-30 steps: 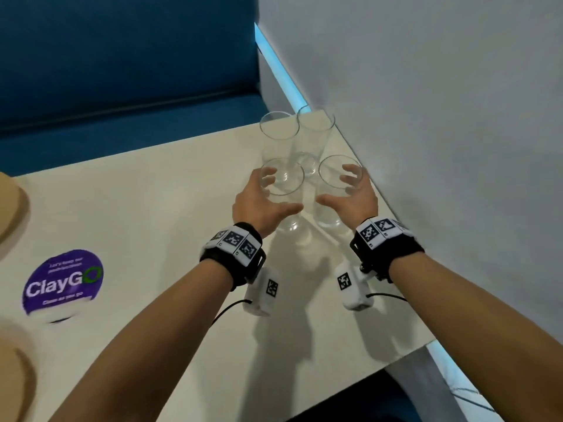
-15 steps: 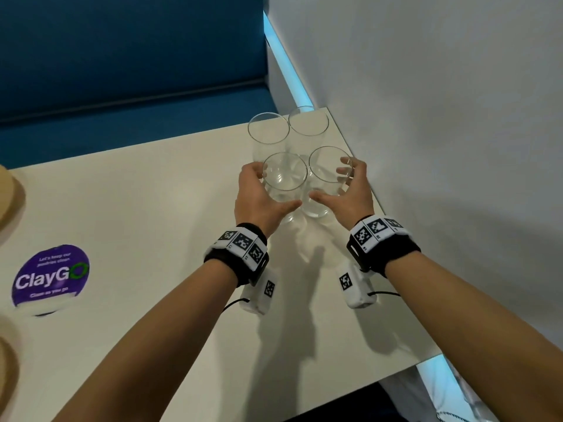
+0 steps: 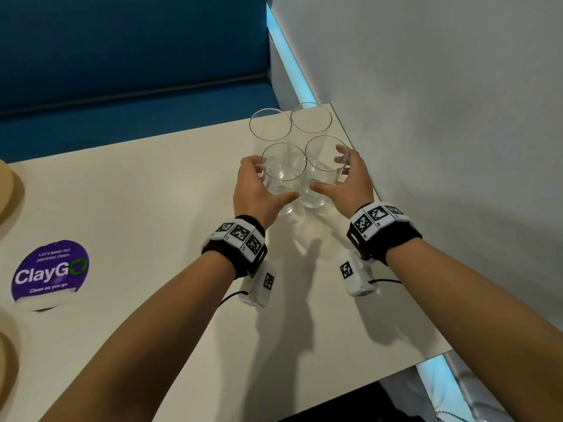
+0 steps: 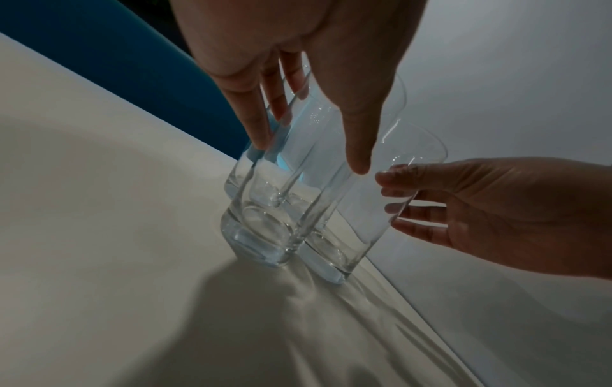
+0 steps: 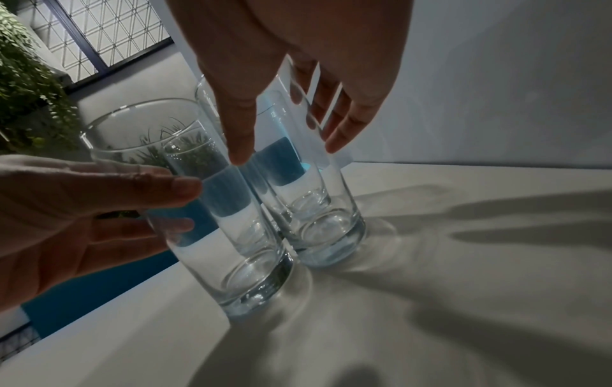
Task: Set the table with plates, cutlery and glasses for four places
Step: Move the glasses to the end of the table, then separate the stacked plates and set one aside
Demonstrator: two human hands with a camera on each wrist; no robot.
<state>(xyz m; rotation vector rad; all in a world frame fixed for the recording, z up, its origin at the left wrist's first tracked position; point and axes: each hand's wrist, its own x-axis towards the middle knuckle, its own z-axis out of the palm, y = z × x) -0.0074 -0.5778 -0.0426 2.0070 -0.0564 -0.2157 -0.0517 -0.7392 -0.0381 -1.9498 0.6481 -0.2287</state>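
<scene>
Several clear tall glasses stand clustered at the far right corner of the cream table (image 3: 152, 208). My left hand (image 3: 274, 181) wraps the near-left glass (image 3: 285, 166), thumb on its near side and fingers on its far left side. My right hand (image 3: 330, 173) wraps the near-right glass (image 3: 323, 166) the same way. Both glasses stand upright on the table and touch each other. Two more glasses (image 3: 269, 124) (image 3: 310, 117) stand just behind. The left wrist view shows my left hand (image 4: 313, 154) on its glass (image 4: 265, 222). The right wrist view shows my right hand (image 5: 286, 151) on its glass (image 5: 324, 230).
A grey wall (image 3: 426, 117) runs close along the table's right edge. A blue bench (image 3: 122, 56) lies beyond the far edge. A purple ClayGo sticker (image 3: 50, 274) is on the table at the left. Tan plates (image 3: 9, 193) (image 3: 6, 370) show at the left border.
Both hands have moved forward and their fingers have come in around the two near glasses. The two near glasses now stand closer together.
</scene>
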